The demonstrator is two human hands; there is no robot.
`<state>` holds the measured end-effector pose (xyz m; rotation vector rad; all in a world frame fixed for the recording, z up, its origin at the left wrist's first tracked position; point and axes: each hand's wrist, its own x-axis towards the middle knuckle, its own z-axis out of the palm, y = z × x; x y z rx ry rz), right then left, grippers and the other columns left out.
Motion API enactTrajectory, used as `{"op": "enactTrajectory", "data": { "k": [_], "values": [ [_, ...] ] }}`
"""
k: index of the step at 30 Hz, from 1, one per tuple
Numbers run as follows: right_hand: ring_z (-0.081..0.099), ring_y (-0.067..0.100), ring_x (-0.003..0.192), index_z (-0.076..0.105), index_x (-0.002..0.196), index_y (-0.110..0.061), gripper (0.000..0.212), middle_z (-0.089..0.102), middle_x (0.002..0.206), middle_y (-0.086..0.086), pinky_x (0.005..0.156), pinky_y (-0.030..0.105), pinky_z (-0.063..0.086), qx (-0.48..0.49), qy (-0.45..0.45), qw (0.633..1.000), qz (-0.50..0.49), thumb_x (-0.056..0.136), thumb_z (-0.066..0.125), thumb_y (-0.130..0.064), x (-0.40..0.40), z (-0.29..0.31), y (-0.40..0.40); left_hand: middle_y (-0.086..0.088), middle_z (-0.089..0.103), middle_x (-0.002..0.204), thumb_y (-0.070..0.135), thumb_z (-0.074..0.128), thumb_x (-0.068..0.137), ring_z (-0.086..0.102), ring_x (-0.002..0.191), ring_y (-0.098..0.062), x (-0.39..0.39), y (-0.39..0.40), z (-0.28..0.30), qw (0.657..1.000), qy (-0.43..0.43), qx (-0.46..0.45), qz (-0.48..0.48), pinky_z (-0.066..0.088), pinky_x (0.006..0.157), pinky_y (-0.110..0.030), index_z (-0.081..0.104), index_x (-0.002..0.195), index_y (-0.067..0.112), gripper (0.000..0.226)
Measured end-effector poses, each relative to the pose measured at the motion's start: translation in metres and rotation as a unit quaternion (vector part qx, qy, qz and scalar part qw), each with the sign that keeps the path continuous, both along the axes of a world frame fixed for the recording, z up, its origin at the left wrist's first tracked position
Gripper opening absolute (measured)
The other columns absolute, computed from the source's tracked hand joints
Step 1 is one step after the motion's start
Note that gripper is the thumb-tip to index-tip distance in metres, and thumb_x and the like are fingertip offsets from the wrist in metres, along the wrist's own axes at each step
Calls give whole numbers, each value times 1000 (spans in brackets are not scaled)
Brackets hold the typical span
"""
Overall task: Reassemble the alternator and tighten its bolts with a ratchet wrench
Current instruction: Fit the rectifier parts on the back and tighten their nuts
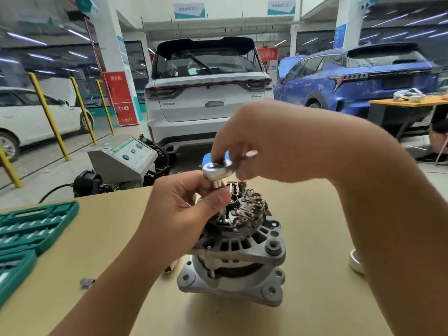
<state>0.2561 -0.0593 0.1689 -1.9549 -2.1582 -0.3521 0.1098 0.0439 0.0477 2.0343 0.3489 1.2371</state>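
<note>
1. Your alternator (238, 251) stands upright on the table (315, 275), its rear end up.
2. Your right hand (261, 141) grips the ratchet wrench (217, 170); your left hand (191, 202) pinches the socket (219, 184) beneath its head.
3. You look to be at the tightening step: next, seat the socket squarely on a bolt, then swing the handle.

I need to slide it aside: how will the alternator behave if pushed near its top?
The alternator is cast metal, so probably heavy and stiff. It stands on end on a broad flange, so it likely scrapes along the table rather than rolls; a high push might tip it.
</note>
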Motion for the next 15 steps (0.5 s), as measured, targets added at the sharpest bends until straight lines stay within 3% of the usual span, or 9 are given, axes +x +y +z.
{"op": "enactTrajectory", "data": {
  "k": [2,4,7,11,13,15],
  "values": [
    [60,9,74,74,93,-32,20,65,80,-12,56,23,45,-10,-27,999,-13,92,66,-14,-1,0,8,-5,75,75,21,78,87,69,72,-27,0,0,1,1000,1,-16,1,57,70,-27,80,86,22,3],
    [58,11,63,71,86,-25,6,62,72,-8,49,24,40,-9,-74,997,-20,91,68,-24,-1,-2,11,-9,74,74,16,78,91,67,72,-36,3,-1,1,999,-9,-32,5,59,68,-32,81,87,25,11],
    [60,8,54,70,81,-25,18,60,59,-11,46,23,40,-15,-64,997,-25,81,80,-40,2,2,9,-5,77,76,15,76,90,70,74,-37,4,-2,3,999,-8,-31,-3,59,70,-43,83,91,28,14],
    [57,9,69,71,90,-27,7,64,80,-9,53,25,42,-36,-58,997,-39,92,69,-21,-2,2,11,-13,75,75,21,75,87,67,73,-39,-3,0,5,999,-1,-27,-40,58,66,-32,81,85,16,8],
    [57,14,62,68,81,-24,12,63,76,-3,48,25,40,-21,-78,995,-56,92,66,-22,-5,-6,13,-20,71,73,19,78,89,62,71,-47,-2,-1,5,999,-4,-18,-37,55,63,-44,80,82,13,9],
    [54,16,50,60,67,-20,25,58,64,-2,42,22,35,-6,-96,993,-64,88,69,-28,-11,-10,11,-23,68,70,30,79,89,57,66,-51,1,-3,3,999,-20,7,-25,51,60,-54,79,81,13,19]
  ]
}}
